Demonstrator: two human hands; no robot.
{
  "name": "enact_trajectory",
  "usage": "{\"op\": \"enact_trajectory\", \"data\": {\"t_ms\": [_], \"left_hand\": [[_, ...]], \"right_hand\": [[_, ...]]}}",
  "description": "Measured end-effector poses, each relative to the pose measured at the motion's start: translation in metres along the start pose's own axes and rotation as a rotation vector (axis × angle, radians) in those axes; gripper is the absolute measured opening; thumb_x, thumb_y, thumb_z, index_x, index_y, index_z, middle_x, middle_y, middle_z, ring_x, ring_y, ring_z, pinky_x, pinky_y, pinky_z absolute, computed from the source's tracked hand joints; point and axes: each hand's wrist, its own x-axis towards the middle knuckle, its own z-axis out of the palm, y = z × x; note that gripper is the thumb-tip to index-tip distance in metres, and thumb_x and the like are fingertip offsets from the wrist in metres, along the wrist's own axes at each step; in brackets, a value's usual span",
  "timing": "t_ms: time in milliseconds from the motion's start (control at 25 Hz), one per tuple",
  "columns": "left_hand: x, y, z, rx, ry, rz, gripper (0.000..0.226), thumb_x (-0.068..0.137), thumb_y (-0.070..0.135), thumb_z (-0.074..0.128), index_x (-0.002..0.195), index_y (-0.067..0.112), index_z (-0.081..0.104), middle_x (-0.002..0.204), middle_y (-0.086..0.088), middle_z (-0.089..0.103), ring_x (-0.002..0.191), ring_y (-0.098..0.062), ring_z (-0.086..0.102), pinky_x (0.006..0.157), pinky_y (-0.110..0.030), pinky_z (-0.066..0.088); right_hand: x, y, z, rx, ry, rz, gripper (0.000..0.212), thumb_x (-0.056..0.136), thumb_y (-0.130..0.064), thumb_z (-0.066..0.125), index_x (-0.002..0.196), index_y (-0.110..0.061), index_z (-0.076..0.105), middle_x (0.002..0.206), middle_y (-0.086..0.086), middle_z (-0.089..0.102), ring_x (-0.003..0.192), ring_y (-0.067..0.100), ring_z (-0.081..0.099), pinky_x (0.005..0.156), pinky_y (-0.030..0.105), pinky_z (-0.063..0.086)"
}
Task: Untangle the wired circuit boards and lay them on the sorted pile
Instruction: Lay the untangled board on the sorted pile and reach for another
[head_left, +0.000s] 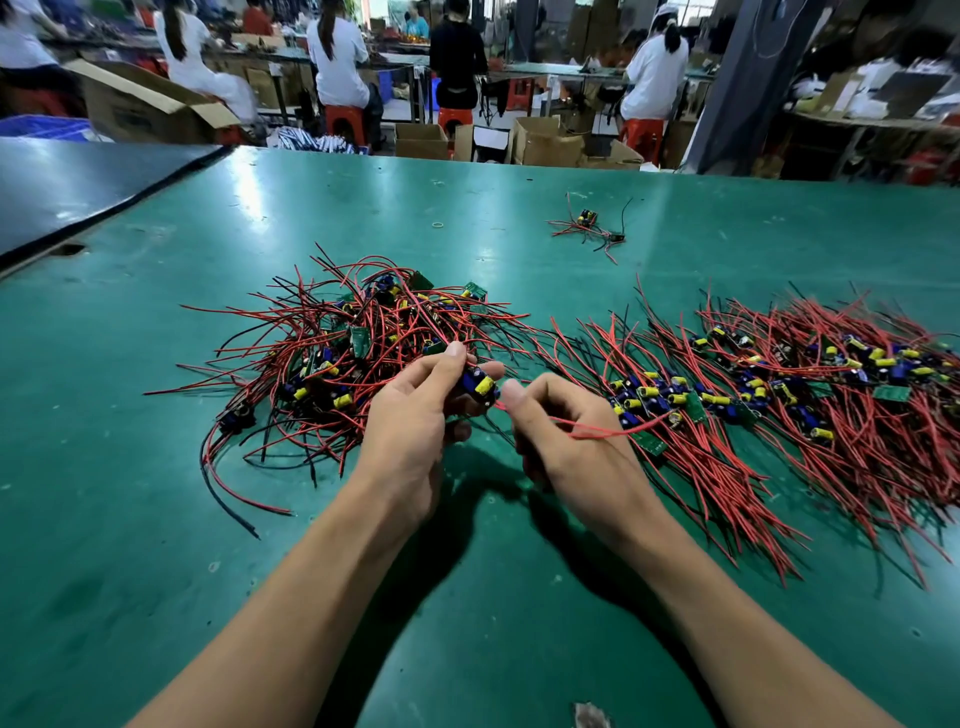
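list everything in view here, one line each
tangled pile: one, red and black wires, table left of centre
sorted pile: one, mostly red wires, table right
stray bunch: one, red and black, far centre
table: one, green, foreground
cardboard boxes: several, brown, background floor
stools: several, red, background
people: several, mostly white tops, background benches
circuit board: one, yellow capacitor showing, held at centre
red wire: one, red, trailing right from the board
left hand: one, grips the circuit board
right hand: one, pinches the red wire

Your green table (156, 519) carries a tangled heap (353, 338) at left, the sorted pile (779, 384) at right, a small stray bundle (587, 226) farther back, and a rubber band (439, 225).
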Motion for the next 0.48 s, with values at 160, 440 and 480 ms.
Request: {"op": "enact_trajectory", "data": {"t_ms": [160, 440, 480], "left_hand": [[-0.002, 0.003, -0.002, -0.309, -0.231, -0.126, 0.024, 0.080, 0.032, 0.066, 0.098, 0.016, 0.064, 0.091, -0.003, 0.075, 0.075, -0.009, 0.069, 0.066, -0.021, 0.054], [-0.006, -0.001, -0.004, -0.264, -0.418, -0.422, 0.021, 0.079, 0.022, 0.061, 0.089, 0.006, 0.071, 0.069, -0.006, 0.066, 0.048, -0.011, 0.060, 0.045, -0.019, 0.052], [-0.005, 0.000, -0.004, -0.252, -0.418, -0.449, 0.023, 0.078, 0.030, 0.062, 0.081, 0.008, 0.070, 0.063, -0.004, 0.064, 0.043, -0.011, 0.057, 0.041, -0.019, 0.049]], "right_hand": [[0.007, -0.008, -0.012, 0.534, -0.056, 0.151, 0.030, 0.086, -0.035, 0.069, 0.066, -0.021, 0.053, 0.064, 0.003, 0.054, 0.042, 0.011, 0.042, 0.040, 0.018, 0.034], [0.006, -0.014, -0.026, 0.670, -0.204, 0.244, 0.020, 0.079, -0.035, 0.074, 0.068, -0.024, 0.061, 0.065, -0.002, 0.057, 0.046, 0.004, 0.046, 0.038, 0.013, 0.033], [0.005, -0.015, -0.027, 0.650, -0.245, 0.270, 0.023, 0.079, -0.034, 0.075, 0.067, -0.023, 0.059, 0.063, -0.002, 0.054, 0.046, 0.003, 0.045, 0.039, 0.014, 0.033]]}}
